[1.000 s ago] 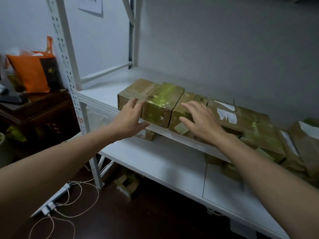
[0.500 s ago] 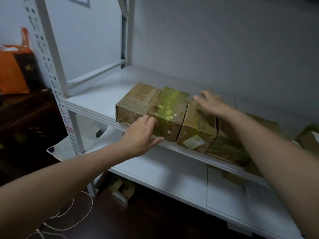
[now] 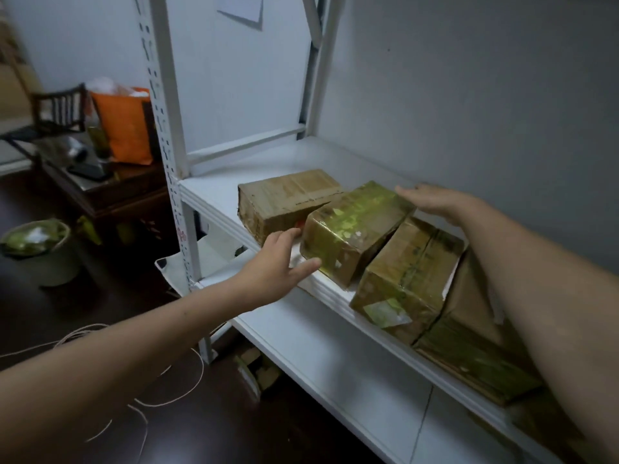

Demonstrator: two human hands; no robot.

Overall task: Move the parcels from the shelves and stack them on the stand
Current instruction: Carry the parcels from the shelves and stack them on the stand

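Brown cardboard under glossy yellowish tape makes up the parcel [image 3: 355, 226] between your hands; it lies on the upper shelf [image 3: 214, 199] of the white rack, skewed against its neighbours, its near end at the front rim. Your left hand [image 3: 279, 262] meets that near end, fingers straight and slightly apart by the left corner, thumb touching the bottom edge; your right hand [image 3: 435, 200] lies flat at the far end, fingers straight and together; neither hand curls round it. A plain carton [image 3: 288, 199] lies just beside it on the left; a third parcel [image 3: 408, 272] and a fourth parcel [image 3: 469, 333] touch side by side on the right, by your right forearm. Further left, an orange bag [image 3: 125, 125] stands on a dark wooden table [image 3: 110, 192]; a lined bin [image 3: 40, 252] sits on the floor.
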